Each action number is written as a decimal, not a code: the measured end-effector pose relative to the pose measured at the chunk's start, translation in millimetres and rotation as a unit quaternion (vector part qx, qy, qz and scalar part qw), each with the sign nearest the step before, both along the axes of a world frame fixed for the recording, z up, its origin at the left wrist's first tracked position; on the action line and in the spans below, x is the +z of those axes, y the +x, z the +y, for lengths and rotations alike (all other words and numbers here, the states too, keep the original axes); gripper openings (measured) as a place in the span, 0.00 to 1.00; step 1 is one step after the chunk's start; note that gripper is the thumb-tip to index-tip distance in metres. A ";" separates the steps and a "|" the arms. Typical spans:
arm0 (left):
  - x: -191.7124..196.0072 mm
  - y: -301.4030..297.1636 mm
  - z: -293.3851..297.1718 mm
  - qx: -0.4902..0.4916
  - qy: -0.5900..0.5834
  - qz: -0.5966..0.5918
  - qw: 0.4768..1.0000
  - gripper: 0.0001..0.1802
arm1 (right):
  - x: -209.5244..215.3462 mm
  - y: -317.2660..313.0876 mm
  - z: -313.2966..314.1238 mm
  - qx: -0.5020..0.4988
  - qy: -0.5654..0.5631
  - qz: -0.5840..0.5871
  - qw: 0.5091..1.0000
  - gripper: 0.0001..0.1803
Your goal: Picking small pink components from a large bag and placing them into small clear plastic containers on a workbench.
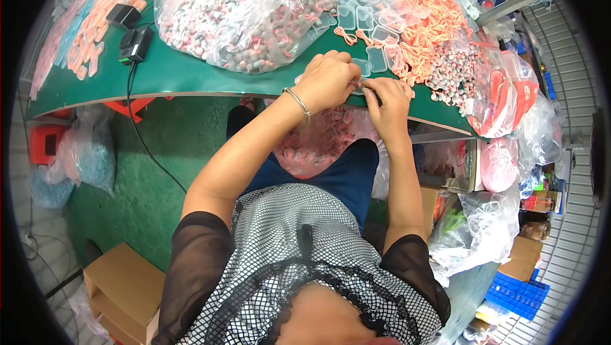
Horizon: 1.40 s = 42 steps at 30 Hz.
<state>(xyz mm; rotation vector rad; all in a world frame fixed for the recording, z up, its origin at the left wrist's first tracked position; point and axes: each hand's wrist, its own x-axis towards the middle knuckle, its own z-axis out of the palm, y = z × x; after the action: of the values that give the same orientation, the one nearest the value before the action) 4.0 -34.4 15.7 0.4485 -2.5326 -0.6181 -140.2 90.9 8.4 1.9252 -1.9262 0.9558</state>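
Observation:
Over the front edge of the green table (pixel 210 84), my left hand (pixel 328 81) and my right hand (pixel 389 100) meet with fingertips pinched together. Something small and greyish sits between them, mostly hidden by the fingers; its kind cannot be made out. A bracelet circles my left wrist. Just beyond the fingers lie small clear plastic cases (pixel 377 59). Orange cords (pixel 439 14) are heaped behind and to the right of these. Right of my right hand is a pile of small grey-and-pink plugs (pixel 450 78). A large clear bag (pixel 245 20) full of similar plugs stands beyond my left hand.
Flat orange pieces (pixel 114 8) lie at the table's far left, near a black device (pixel 135 45) whose cable hangs over the edge. A bag of pink pieces (pixel 321 138) sits below the table between my legs. A cardboard box (pixel 124 288) stands on the floor at left.

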 end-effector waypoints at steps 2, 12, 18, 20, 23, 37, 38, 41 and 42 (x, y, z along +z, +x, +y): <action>0.6 1.5 -0.3 0.006 -0.001 -0.001 1.000 0.10 | 5.5 3.4 -1.9 -0.003 -0.012 0.001 1.000 0.05; 1.8 2.6 2.9 0.034 -0.052 -0.070 0.996 0.16 | 11.0 -3.2 -3.0 0.022 0.028 0.007 0.999 0.04; 4.0 4.5 3.9 0.022 -0.051 -0.077 0.995 0.18 | 26.0 -5.1 -1.9 0.046 0.096 0.047 0.993 0.04; -1.6 4.5 3.2 0.023 -0.057 -0.051 0.997 0.16 | 30.2 -1.8 -1.3 0.056 0.102 0.061 0.991 0.05; -2.0 4.2 2.9 0.020 -0.063 -0.028 0.997 0.14 | 29.5 -16.2 12.0 -0.007 0.039 0.010 0.999 0.07; 6.0 6.7 2.8 0.001 -0.023 -0.095 0.995 0.21 | 16.3 -21.6 7.9 -0.013 -0.008 -0.194 0.981 0.08; 6.6 5.6 3.7 0.013 -0.001 -0.077 0.997 0.23 | 21.4 -17.5 1.8 0.013 0.015 -0.168 0.986 0.07; 6.4 1.7 5.4 0.022 0.021 -0.038 0.999 0.25 | 14.7 -18.0 -11.2 0.044 0.015 -0.100 0.994 0.06; 5.4 0.9 5.2 0.020 0.024 -0.016 0.999 0.26 | 10.0 -20.9 -12.3 0.057 0.034 -0.067 0.996 0.06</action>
<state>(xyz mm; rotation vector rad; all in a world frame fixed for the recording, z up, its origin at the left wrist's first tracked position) 4.9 -29.2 21.1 0.5278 -2.5371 -0.6621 -161.1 78.6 18.3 2.0775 -1.9634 1.0913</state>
